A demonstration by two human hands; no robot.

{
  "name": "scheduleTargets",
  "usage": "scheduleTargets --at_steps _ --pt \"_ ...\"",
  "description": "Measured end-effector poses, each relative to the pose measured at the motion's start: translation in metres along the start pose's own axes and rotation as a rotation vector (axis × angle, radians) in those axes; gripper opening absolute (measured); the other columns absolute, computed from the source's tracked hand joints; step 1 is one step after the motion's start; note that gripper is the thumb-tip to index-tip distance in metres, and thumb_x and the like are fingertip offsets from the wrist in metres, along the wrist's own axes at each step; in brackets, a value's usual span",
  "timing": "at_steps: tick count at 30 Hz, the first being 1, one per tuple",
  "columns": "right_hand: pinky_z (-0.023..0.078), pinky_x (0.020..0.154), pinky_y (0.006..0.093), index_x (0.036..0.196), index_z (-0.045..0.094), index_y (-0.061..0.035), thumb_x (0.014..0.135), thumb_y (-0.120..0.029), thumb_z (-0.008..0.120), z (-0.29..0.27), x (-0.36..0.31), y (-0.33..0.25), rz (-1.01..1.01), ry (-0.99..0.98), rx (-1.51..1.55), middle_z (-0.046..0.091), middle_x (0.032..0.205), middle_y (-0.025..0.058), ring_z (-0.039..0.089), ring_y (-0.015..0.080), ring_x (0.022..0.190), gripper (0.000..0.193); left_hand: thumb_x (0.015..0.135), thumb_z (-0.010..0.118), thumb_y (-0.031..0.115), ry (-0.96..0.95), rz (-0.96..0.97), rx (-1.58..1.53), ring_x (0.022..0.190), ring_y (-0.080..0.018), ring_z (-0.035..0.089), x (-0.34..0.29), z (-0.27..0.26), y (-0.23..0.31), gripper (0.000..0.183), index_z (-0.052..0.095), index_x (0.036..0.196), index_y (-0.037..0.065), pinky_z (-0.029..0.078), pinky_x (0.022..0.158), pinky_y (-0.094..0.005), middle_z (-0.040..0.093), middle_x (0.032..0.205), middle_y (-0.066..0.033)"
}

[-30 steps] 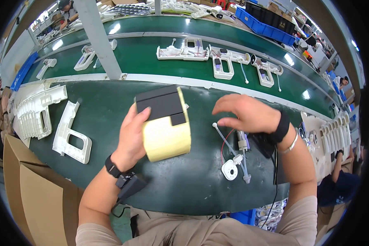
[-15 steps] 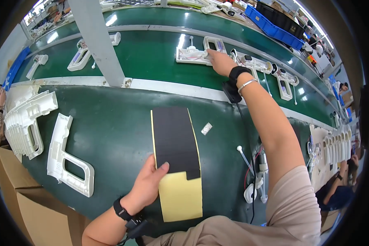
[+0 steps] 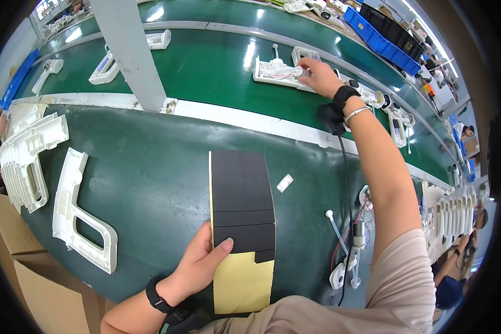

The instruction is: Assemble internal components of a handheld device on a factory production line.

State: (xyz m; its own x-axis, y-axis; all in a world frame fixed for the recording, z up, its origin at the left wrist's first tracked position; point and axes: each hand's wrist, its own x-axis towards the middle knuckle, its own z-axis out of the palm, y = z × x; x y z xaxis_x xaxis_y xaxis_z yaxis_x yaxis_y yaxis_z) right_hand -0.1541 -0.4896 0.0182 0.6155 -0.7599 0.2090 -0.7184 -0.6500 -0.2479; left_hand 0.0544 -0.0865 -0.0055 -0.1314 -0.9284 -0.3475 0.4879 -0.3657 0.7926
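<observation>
My left hand point(image 3: 197, 261) pinches a sheet of black foam strips point(image 3: 242, 181) on yellow backing paper point(image 3: 244, 284), thumb on top near the lower edge of the black. A notch shows at the black layer's lower edge. My right hand point(image 3: 319, 78) reaches far over to the green belt, its fingers closed around a white round part point(image 3: 299, 72) at the end of an open white plastic housing point(image 3: 270, 71) with thin wires inside. The fingers partly hide that part. On the bench at left lies a white handled housing half point(image 3: 86, 217).
Several nested white shells point(image 3: 25, 161) stand at the far left above a cardboard box point(image 3: 50, 278). A small white piece point(image 3: 284, 183) lies right of the sheet. A motor assembly with wires point(image 3: 357, 236) sits near my right arm, beside a hanging black cable point(image 3: 346, 183). A grey post point(image 3: 129, 53) rises before the belt.
My right hand has shifted slightly right along with the housing, its fingers now more curled at the round part. Cut lines now show across the black foam in my left hand.
</observation>
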Motion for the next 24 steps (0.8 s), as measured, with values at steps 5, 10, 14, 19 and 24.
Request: scheduleTargets --at_steps 5,10,14,19,24 --pt "0.046 0.085 0.0392 0.11 0.06 -0.0026 0.077 -0.009 0.069 -0.011 -0.006 0.003 -0.034 -0.12 -0.015 0.063 0.104 0.0185 0.059 0.0356 0.098 0.035 0.096 0.045 0.005 -0.002 -0.008 0.014 0.114 -0.0139 0.049 -0.001 0.0 0.0 0.036 0.037 0.13 0.0 0.04 0.098 -0.0316 0.05 0.126 -0.0083" --pt "0.045 0.09 0.0393 0.121 0.056 -0.0021 0.085 -0.013 0.061 -0.012 -0.006 0.023 -0.072 -0.266 -0.144 0.06 0.112 0.0202 0.057 0.0357 0.104 0.039 0.095 0.046 0.006 -0.033 0.029 0.075 0.114 -0.0135 0.048 0.0 0.0 -0.003 0.037 0.036 0.131 0.0 0.039 0.098 -0.0314 0.05 0.126 -0.0078" --pt "0.044 0.092 0.0395 0.123 0.054 -0.0014 0.089 -0.017 0.056 -0.004 -0.011 0.022 -0.139 -0.263 -0.237 0.059 0.115 0.0214 0.056 0.0364 0.105 0.037 0.095 0.046 0.006 -0.024 0.028 0.085 0.115 -0.0138 0.048 -0.003 0.001 0.0 0.037 0.037 0.131 0.0 0.038 0.099 -0.0315 0.05 0.127 -0.0081" --pt "0.045 0.091 0.0392 0.123 0.053 -0.0011 0.09 -0.022 0.056 -0.018 -0.03 0.044 -0.158 0.113 -0.165 0.06 0.113 0.0206 0.057 0.0355 0.104 0.039 0.096 0.045 0.006 -0.044 0.04 0.104 0.114 -0.0141 0.049 -0.002 0.003 -0.003 0.036 0.037 0.131 0.001 0.039 0.098 -0.0315 0.051 0.126 -0.0079" --pt "0.05 0.077 0.0333 0.116 0.058 0.0018 0.09 -0.021 0.059 -0.106 -0.08 -0.011 -0.012 0.092 0.085 0.066 0.098 0.0176 0.064 0.0242 0.086 0.034 0.093 0.047 0.002 0.007 0.043 -0.014 0.111 -0.016 0.052 -0.004 0.006 -0.003 0.036 0.041 0.128 0.002 0.043 0.095 -0.0325 0.054 0.123 -0.0086"
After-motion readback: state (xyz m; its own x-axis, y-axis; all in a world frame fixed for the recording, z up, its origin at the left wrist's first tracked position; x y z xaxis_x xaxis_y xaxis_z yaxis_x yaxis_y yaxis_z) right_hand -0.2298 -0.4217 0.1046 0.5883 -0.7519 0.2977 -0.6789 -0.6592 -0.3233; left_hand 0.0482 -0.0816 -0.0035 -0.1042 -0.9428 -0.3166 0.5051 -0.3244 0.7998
